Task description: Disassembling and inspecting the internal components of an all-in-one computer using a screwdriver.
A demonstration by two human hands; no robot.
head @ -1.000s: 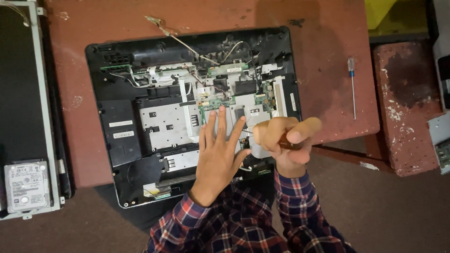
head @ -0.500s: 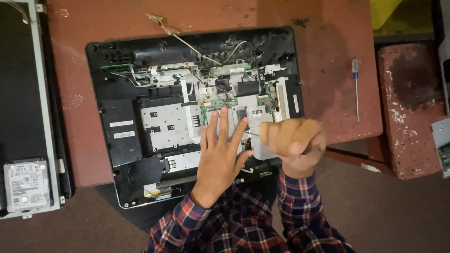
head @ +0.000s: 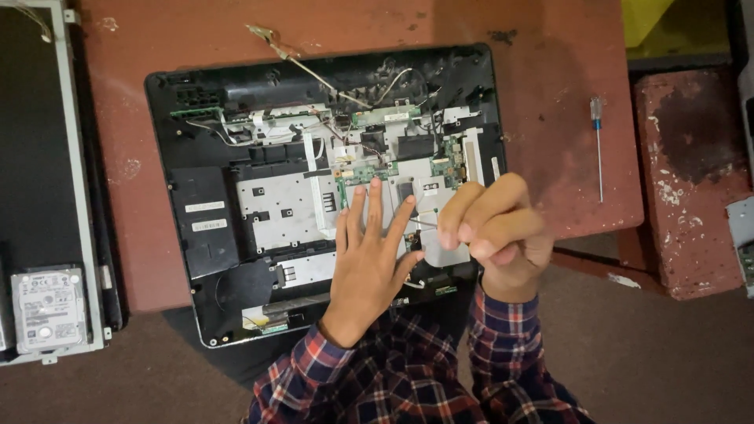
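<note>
An opened black computer chassis (head: 204, 228) lies on a red table (head: 565, 78), with its green circuit board (head: 377, 169) and grey metal plates exposed. My left hand (head: 369, 263) rests flat on the board's lower part, fingers spread. Just right of it, my right hand (head: 495, 232) is curled around a screwdriver. Only the thin metal shaft (head: 422, 223) shows, pointing left toward my left fingers. The handle is hidden inside my fist. Loose wires run across the chassis top.
A second screwdriver with a blue handle (head: 598, 149) lies on the table at the right. At the left are a flat display panel (head: 35, 157) and a silver hard drive (head: 47, 310). A worn red block (head: 691, 173) stands at the right.
My right hand has turned and closed tighter over the screwdriver, hiding its brown handle, and shifted slightly right. My left hand stays flat on the board.
</note>
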